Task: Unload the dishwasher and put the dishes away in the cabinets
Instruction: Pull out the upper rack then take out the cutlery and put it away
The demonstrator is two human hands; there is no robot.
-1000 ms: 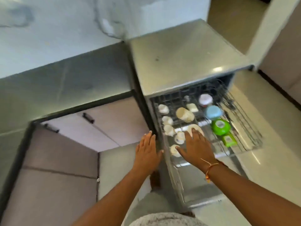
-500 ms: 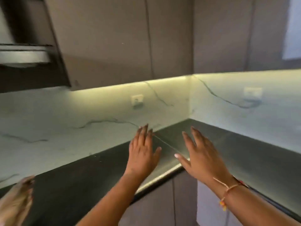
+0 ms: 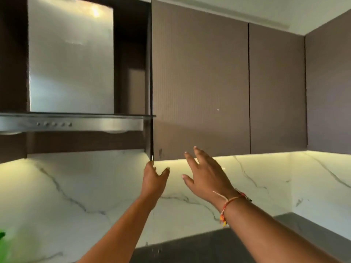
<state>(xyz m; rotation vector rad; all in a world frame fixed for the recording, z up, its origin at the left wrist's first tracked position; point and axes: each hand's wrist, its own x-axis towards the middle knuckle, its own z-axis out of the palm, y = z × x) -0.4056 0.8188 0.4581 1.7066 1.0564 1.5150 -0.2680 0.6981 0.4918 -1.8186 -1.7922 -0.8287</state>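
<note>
Brown upper cabinets fill the top right; the nearest cabinet door [image 3: 199, 82] is closed, with a second closed door [image 3: 277, 88] to its right. My left hand [image 3: 154, 179] reaches up with its fingertips at the bottom left corner of the nearest door, fingers straight, holding nothing. My right hand [image 3: 205, 173] is raised just below that door's bottom edge, fingers spread and empty. No dishes and no dishwasher are in view.
A steel range hood [image 3: 70, 123] juts out at left, level with the cabinet's lower part. White marble backsplash [image 3: 85, 186] runs behind, lit from under the cabinets. A dark countertop [image 3: 209, 245] lies below. A blurred green thing [image 3: 2, 238] shows at the far left edge.
The view has swung up from the dishwasher rack to the counter and now to the upper cabinets. Both hands rose with it; my left hand now touches the door's bottom corner.
</note>
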